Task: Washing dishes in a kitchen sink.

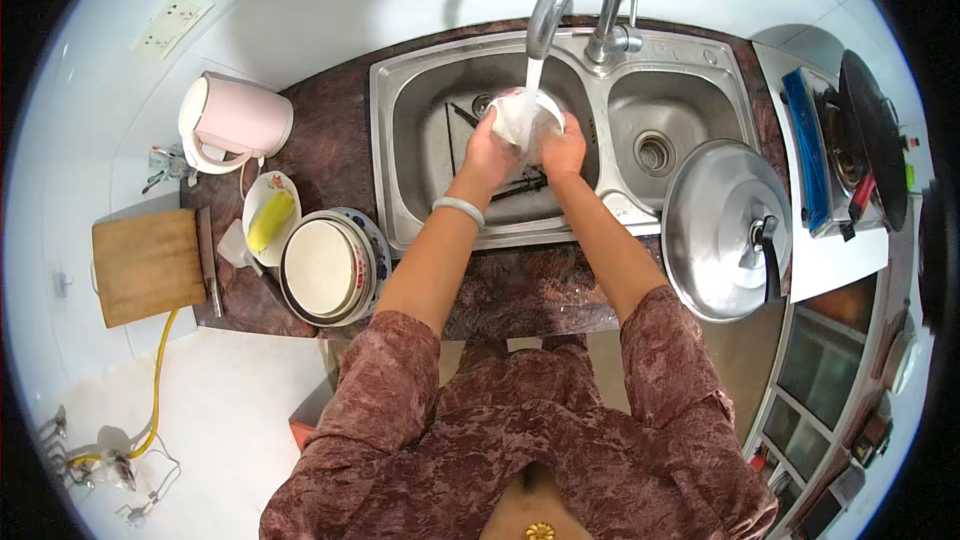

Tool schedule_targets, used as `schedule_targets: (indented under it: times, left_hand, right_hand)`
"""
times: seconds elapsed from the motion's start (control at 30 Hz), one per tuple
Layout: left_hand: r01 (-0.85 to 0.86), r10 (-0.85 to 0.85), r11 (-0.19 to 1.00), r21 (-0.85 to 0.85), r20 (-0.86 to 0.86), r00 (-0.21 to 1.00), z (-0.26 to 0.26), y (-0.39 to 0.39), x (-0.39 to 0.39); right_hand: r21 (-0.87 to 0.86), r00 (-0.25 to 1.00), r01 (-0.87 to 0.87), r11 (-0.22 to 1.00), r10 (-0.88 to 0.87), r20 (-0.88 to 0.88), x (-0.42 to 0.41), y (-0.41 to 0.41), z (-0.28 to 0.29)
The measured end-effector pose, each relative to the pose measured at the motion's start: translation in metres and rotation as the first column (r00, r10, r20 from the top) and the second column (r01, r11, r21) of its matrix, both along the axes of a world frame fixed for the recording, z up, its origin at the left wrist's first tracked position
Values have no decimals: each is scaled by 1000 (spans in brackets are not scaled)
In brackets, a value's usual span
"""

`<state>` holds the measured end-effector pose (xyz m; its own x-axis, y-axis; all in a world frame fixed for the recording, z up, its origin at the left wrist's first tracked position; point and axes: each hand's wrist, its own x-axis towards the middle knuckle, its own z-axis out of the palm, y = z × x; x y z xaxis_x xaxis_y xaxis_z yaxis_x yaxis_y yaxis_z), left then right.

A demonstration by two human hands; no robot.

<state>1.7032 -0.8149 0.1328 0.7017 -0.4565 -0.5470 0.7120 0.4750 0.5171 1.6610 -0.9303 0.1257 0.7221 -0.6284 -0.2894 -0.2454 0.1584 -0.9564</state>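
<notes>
Water runs from the curved metal faucet (553,4) onto a white bowl (511,116) with a coloured pattern. My left hand (491,150) grips the bowl's left side. At its right side, my right hand (562,146) touches the rim, its fingers partly hidden by the bowl and blurred by the water. Both hands are over the larger basin (420,127) of the stainless steel double sink. Dark chopsticks or similar thin sticks (521,186) lie in the basin below the hands.
Left of the sink are stacked bowls (321,268), a plate (289,184) with a green-yellow vegetable, a pink kettle (247,114), a knife (210,262) and a wooden cutting board (148,264). A metal pot lid (720,232) leans over the sink's right edge, near a stove with a pan (870,142).
</notes>
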Motion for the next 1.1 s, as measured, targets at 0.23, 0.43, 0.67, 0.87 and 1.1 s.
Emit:
schedule_targets:
  times: [0.23, 0.43, 0.67, 0.87, 1.1]
  left_hand:
    - [-529, 358, 766, -365, -441, 823, 40, -25, -24]
    - [-456, 390, 864, -214, -288, 875, 14, -6, -11]
    - [-383, 386, 922, -50, 48, 921, 17, 18, -17]
    - [-167, 74, 931, 324, 280, 957, 14, 22, -33]
    - [171, -457, 850, 498, 539, 708, 37, 18, -56]
  right_hand:
    - [-639, 985, -87, 764, 161, 59, -8, -12, 19]
    - [-833, 849, -276, 479, 528, 23, -18, -21, 9]
    - [-628, 780, -495, 600, 625, -18, -25, -35, 31]
    - [-794, 695, -391, 466, 714, 77, -28, 4, 76]
    - [-695, 678, -642, 325, 664, -316, 19, -26, 16]
